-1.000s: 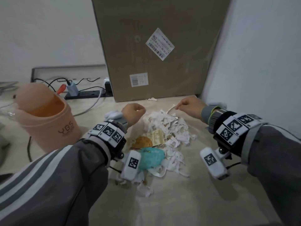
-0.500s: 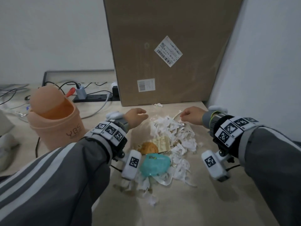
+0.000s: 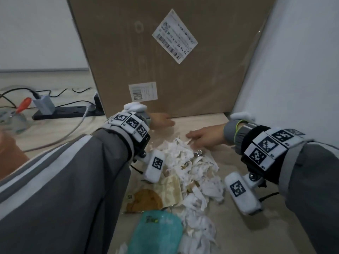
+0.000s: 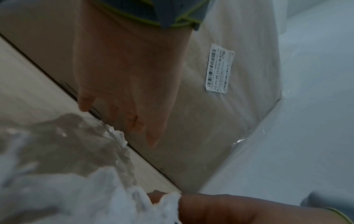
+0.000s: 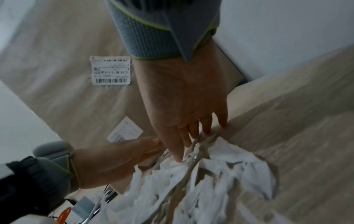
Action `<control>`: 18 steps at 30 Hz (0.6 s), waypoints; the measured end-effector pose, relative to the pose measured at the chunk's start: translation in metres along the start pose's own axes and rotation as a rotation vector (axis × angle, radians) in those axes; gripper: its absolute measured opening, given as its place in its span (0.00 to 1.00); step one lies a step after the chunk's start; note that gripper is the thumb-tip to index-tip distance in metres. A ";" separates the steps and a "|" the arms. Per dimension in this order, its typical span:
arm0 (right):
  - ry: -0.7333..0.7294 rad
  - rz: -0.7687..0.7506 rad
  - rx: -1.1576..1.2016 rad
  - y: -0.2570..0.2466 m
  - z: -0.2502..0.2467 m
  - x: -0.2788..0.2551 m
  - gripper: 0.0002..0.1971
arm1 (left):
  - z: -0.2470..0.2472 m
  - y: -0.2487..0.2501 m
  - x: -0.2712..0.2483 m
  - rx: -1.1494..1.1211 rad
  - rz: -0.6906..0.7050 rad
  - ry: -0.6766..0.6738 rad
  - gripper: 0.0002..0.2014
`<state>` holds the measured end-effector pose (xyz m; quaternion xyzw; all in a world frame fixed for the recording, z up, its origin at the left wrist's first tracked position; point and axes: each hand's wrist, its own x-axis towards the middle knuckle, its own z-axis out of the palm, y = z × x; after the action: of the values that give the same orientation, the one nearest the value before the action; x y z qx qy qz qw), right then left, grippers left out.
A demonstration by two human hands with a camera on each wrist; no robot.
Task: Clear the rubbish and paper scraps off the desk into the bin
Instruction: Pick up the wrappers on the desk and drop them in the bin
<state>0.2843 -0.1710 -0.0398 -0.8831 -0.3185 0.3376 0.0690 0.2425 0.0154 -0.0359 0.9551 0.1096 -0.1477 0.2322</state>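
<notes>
A heap of torn white paper scraps [image 3: 190, 167] is lying on the pale, wood-grained bench [image 3: 238, 233], soft-edged and crumpled, running from the middle of the head view down toward 6 o'clock. Among the scraps are lying a cream-coloured wrapper [image 3: 169, 189], a round brown biscuit in clear film [image 3: 145, 200] and a teal crinkled packet [image 3: 157, 233] at the pile's 6 o'clock end. A small shiny bit of foil [image 3: 198, 153] is glinting near the top of the heap.

The right hand [image 3: 207, 137] is reaching in from 3 o'clock, palm down, its fingers [image 5: 178, 145] straight and slightly spread, their tips touching the far edge of the scraps at the pile's 12 o'clock side. The left hand [image 3: 161, 120] is sitting at the pile's 11 o'clock, just in front of the big flat cardboard box [image 3: 174, 57] that is standing upright against the wall. In the left wrist view its fingers [image 4: 151, 136] are pointing downward, loosely extended and close together, over the bench beside the scraps; whether they are touching the paper cannot be told.

At 9 o'clock a black power strip [image 3: 66, 111] with a grey plug and cables is lying on the bench, well apart from the rubbish.
</notes>
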 end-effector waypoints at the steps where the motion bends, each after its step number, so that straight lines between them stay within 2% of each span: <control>1: 0.010 -0.005 0.026 0.002 0.000 0.000 0.30 | 0.002 0.002 -0.001 0.019 -0.015 -0.016 0.25; 4: 0.065 -0.015 0.078 0.002 0.001 -0.004 0.27 | 0.005 0.005 -0.009 0.013 -0.016 -0.030 0.23; 9: 0.235 -0.032 0.229 0.002 0.011 -0.024 0.17 | 0.019 0.013 -0.038 -0.023 0.072 -0.002 0.18; 15: 0.358 -0.072 0.306 -0.001 0.027 -0.069 0.14 | 0.043 0.047 -0.076 -0.036 0.174 0.044 0.17; 18: 0.325 -0.051 0.273 -0.001 0.039 -0.077 0.17 | 0.055 0.052 -0.087 -0.016 0.190 0.083 0.16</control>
<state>0.2150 -0.2210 -0.0262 -0.9001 -0.2766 0.2288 0.2470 0.1633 -0.0681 -0.0327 0.9647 0.0292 -0.0843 0.2479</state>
